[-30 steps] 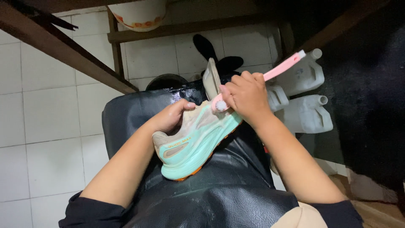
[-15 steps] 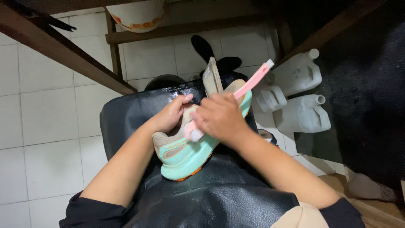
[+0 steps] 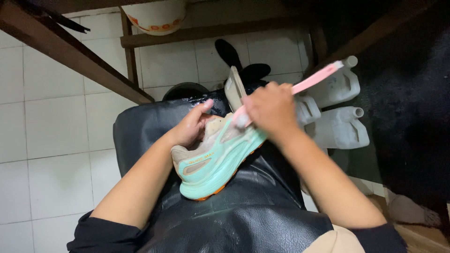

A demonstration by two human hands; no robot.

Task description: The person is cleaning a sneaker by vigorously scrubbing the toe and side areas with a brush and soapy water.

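Sneaker [image 3: 216,159], mint-soled, rests on a black apron [image 3: 243,211] between both hands: left hand [image 3: 190,129] grips its collar to steady it, right hand [image 3: 269,110] clenches a pink brush [image 3: 309,84] against its upper.

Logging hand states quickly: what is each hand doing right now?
Left hand: closed on the sneaker, steadying it on the black apron.
Right hand: closed on the pink brush, head against the sneaker.
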